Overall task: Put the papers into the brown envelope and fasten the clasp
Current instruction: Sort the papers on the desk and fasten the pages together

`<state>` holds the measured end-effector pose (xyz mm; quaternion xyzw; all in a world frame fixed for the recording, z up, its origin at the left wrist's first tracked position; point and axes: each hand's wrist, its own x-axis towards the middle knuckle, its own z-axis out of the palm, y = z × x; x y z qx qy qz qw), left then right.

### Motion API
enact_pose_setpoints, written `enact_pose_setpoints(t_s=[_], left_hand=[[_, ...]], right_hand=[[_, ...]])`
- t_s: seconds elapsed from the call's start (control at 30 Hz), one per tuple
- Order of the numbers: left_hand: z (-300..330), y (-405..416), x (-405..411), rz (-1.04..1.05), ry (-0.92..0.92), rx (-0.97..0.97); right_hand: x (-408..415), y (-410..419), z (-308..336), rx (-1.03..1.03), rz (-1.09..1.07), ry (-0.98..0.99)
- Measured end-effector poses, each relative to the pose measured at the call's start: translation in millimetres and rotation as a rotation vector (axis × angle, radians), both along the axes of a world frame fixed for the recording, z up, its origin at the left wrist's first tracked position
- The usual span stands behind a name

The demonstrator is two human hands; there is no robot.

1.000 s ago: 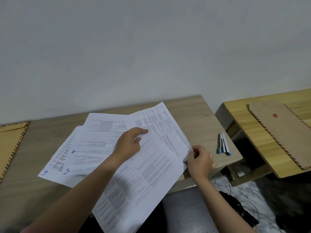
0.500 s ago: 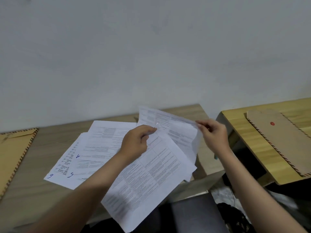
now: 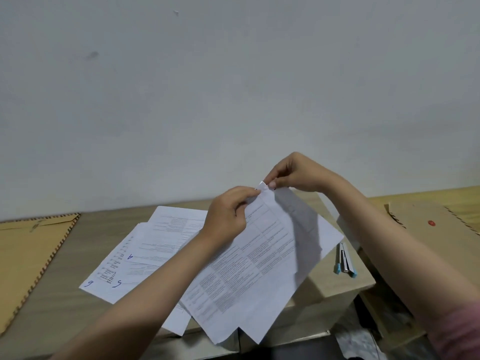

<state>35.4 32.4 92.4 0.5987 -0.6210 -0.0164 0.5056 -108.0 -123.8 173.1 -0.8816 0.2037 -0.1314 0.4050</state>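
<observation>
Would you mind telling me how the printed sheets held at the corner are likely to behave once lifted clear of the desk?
Probably floppy: the sheets sag from the corner pinched by the left hand and right hand. Likely light, since fingertips alone lift them. They may slide apart, as their lower edges already fan unevenly.

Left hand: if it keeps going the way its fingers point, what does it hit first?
Likely the right hand: the left hand points up-right along the lifted white printed sheet, both pinching its top corner. Depth unclear.
</observation>
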Motion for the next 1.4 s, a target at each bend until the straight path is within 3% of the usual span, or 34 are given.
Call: enact_pose_setpoints(t_s=[0.3,0.53,0.67,1.4], left_hand=[[-4.0,-4.6,-17.6,0.022,0.256,0.065],[-8.7,-10.1,-23.3,0.044,0.334,0.074],[-13.3,-13.4,-27.0,0.062,0.352,0.075],[-11.5,-6.4,-31.6,0.113,0.323,0.024]], right_hand=[[-3.9,13.4,-37.9,0.223,-0.162,-0.337],[-29.8,23.6,-72.5,-0.063,-0.401,-0.327],[-33.1,36.4,-88.1,-0.106,-0.471,-0.369],[-20.5,50.8,-89.3,0.025,-0.417,-0.532]])
